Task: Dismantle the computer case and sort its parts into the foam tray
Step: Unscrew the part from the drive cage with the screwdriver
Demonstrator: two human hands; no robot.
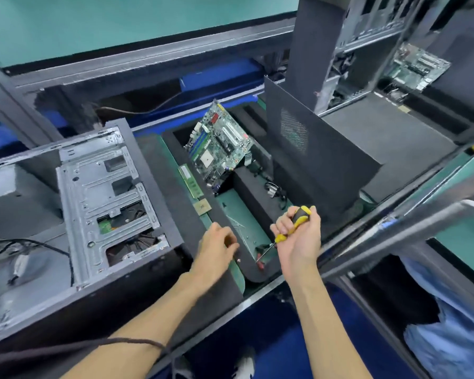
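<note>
Closest in are the two bare forearms, reaching out over the front edge of the counter [260, 289]. The right hand [298, 236] has its fingers [281, 224] wrapped tight round a yellow-and-black screwdriver [296, 221], with the tip pointing down and left of those fingers into the near pocket of the foam tray [192, 214]. The left hand [219, 248] sits just left of that pocket with its fingers curled in. It's blurry, so I can't tell if it's pinching a screw or nothing at all.

My guess is small hardware is going into that pocket. If so, I'd go slow, release low over the foam so nothing bounces, and keep the screwdriver tip off the board.

The computer case [93, 203] lies open on its side, left of the left fingers, already looking gutted. Beyond the fingers, the motherboard [219, 143] leans tilted in its slot, a RAM stick [190, 180] and a small CPU chip [202, 207] lie along the tray's edge, and a black side panel [312, 149] stands upright off to the right.

The room looks like a workshop line with metal framing, teal walls and more cases behind.
</note>
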